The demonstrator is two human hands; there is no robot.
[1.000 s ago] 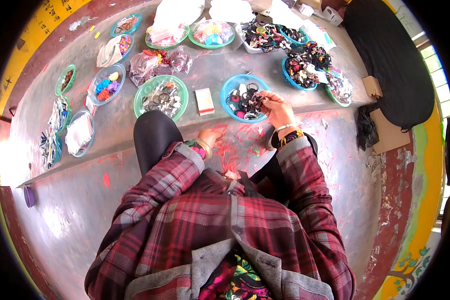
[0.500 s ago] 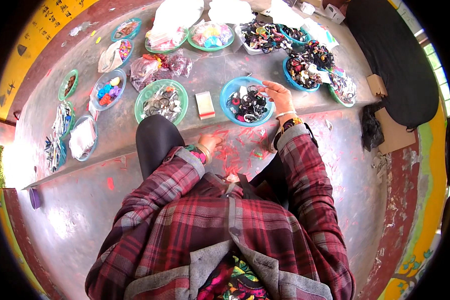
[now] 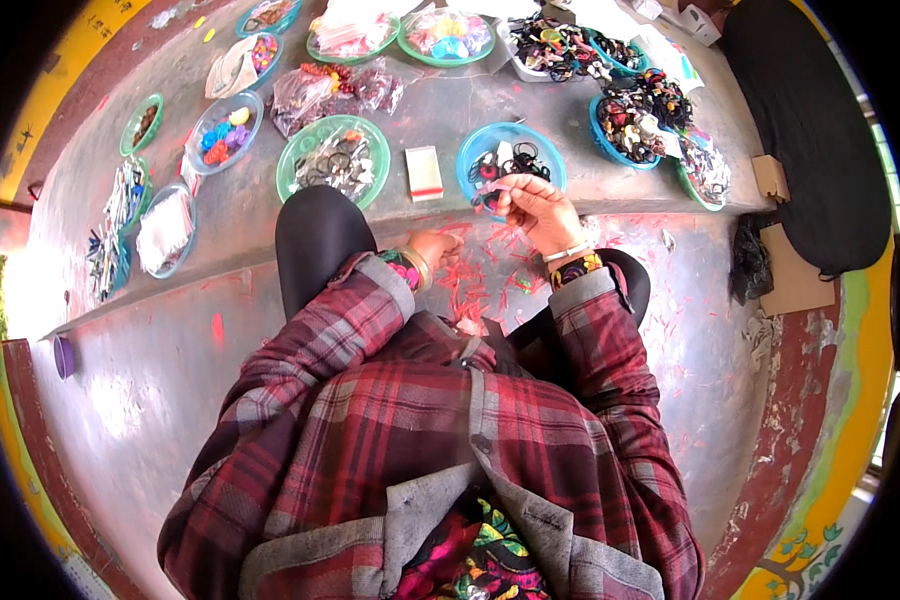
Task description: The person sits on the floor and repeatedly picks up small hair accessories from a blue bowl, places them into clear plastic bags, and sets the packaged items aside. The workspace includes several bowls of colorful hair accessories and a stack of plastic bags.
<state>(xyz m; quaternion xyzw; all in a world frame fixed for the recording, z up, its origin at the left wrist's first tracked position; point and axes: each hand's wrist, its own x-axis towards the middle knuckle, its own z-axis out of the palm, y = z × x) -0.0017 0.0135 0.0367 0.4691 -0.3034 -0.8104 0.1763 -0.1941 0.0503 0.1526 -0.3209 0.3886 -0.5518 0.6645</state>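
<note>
My right hand (image 3: 538, 208) is over the near rim of a blue basin (image 3: 558, 170) of mostly black hair ties (image 3: 525, 160). Its thumb and fingers pinch a small pinkish-red piece (image 3: 488, 188), too small to name for certain. Beside my left knee, my left hand (image 3: 433, 245) is low over red strips (image 3: 465, 285) scattered on the floor. Its fingers are drawn together, and what they hold, if anything, does not show. Between the blue basin and a green basin (image 3: 382, 165) of hair ties and small packets lies a shallow white box (image 3: 424, 168) with a red edge.
On the raised step are more basins: one with colourful balls (image 3: 248, 125), one with white packets (image 3: 160, 262), and one heaped with hair ties (image 3: 598, 130). Plastic bags of dark red items (image 3: 305, 105) lie farther back. A black bag (image 3: 748, 268) and cardboard (image 3: 798, 275) are on the right.
My right hand has come from the blue basin's right rim to its near side, now pinching a pinkish-red piece. My left hand stays low by the strips. The whole view has shifted slightly.
</note>
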